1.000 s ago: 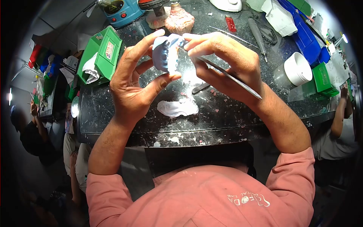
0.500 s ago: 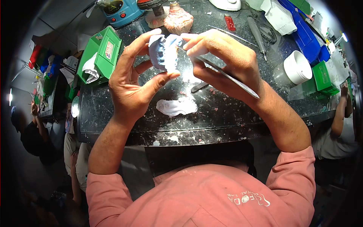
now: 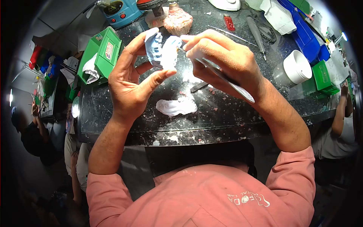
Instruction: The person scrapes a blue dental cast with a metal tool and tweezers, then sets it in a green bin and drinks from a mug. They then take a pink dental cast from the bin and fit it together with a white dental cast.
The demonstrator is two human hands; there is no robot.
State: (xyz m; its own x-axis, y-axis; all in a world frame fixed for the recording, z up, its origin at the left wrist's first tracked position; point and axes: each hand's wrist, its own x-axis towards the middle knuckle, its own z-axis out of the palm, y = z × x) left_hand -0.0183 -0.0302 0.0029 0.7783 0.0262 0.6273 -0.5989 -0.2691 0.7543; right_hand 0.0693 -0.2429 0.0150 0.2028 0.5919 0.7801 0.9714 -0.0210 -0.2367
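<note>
My left hand [image 3: 127, 84] grips a pale dental model [image 3: 152, 48] with toothed edges between its thumb and fingers, raised above the dark bench. On the model's right side is a bright white section [image 3: 169, 55], with a gap showing between the two tooth rows. My right hand [image 3: 228, 56] pinches a slim metal carving tool [image 3: 235, 85]. Its flat end points down toward my right wrist, while the working tip lies at the model's right edge, partly hidden by my fingers. Below the hands a white moulded strip [image 3: 176, 107] rests on the bench.
The speckled black bench [image 3: 211, 126] carries a green bin [image 3: 107, 53] at left. A blue machine [image 3: 121, 14] and pink lump [image 3: 177, 20] stand at the back. Right are a handpiece [image 3: 257, 34], white cup [image 3: 297, 67] and blue tray [image 3: 302, 36]. Other people sit at both sides.
My left hand has turned the model slightly, and the gap between its tooth rows looks wider. The metal tool's rear end has swung a little down and left.
</note>
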